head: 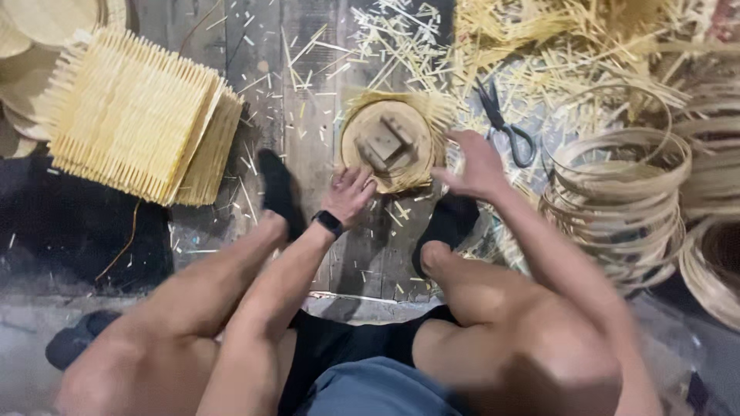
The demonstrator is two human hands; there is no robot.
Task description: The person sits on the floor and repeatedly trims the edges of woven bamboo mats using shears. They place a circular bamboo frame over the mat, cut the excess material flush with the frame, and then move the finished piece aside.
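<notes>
Both hands grip a round woven bamboo piece on the floor: left hand at its lower edge, right hand curled on its right rim. Black scissors lie just beside it, with stacked woven mats well apart.

Both hands on round woven mould

1. One view only: a head-worn camera, looking steeply down over the seated wearer's bare knees to the dark plank floor.
2. Facing: forward and down; the wearer's lap fills the bottom edge, the floor runs to the top edge.
3. Range: close. The left hand and right hand sit at mid-frame, within arm's reach of the lens.
4. Coverage: the stack of square pale woven bamboo mats marks the left limit, the coiled thin bamboo hoops the right.
5. No second view; nothing is shared.
</notes>
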